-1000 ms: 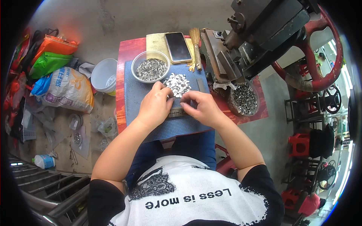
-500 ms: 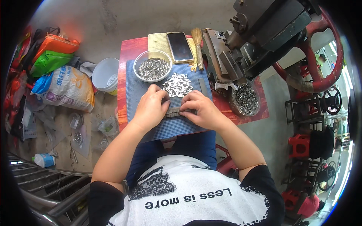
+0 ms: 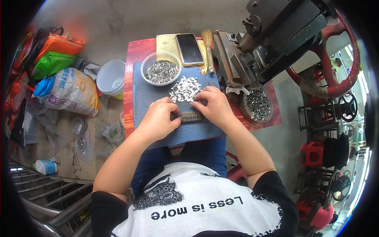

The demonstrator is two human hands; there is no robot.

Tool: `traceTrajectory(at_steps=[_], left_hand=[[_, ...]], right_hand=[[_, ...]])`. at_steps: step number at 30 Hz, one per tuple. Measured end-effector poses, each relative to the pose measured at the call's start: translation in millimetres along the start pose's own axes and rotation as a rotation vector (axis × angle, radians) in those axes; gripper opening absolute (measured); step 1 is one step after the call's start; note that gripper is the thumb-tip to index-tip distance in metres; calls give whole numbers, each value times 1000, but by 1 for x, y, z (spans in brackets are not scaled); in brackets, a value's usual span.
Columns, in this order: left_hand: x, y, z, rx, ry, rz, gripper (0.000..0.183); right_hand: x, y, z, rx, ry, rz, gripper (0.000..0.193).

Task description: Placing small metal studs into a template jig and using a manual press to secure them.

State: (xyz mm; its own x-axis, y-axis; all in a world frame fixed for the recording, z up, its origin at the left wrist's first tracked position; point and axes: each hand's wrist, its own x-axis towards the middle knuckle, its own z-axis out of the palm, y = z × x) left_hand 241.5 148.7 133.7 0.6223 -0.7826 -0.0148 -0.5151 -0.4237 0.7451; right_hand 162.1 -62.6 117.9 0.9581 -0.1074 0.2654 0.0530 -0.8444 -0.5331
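Observation:
A slotted dark metal bar lies on the blue ribbed mat in front of me. My left hand is closed around its left end, thumb on the near side and fingers curled. Just beyond the bar is a loose pile of small shiny metal pieces. At the pile's near right edge, my right hand has thumb and fingertips pinched together; whatever is between them is too small to make out. A clear round bowl of thin metal pieces stands beyond my left hand.
A phone lies on a yellow cloth at the far side, beside a straw brush. To the right stand a dark press with a red wheel and a tub of metal pieces. A white bucket is left of the table.
My right hand has lifted off the bar and moved away to the pile's edge. My left hand has come slightly nearer me, onto the bar's left end.

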Motion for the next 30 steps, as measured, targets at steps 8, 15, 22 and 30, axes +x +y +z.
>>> traceTrajectory(at_steps=[8,15,22,30], left_hand=[[-15,-10,-5,-93,127,-19,22],[-30,-13,2,97,189,13,39],[-31,-20,17,126,321,90,31],[-26,-18,-11,138,331,84,37]], right_hand=[[-1,1,-4,-43,-51,-100,9],[-8,-23,0,54,-196,-407,18],[-10,-32,-4,-56,-198,-366,14],[-27,-5,-4,228,175,-33,9]])
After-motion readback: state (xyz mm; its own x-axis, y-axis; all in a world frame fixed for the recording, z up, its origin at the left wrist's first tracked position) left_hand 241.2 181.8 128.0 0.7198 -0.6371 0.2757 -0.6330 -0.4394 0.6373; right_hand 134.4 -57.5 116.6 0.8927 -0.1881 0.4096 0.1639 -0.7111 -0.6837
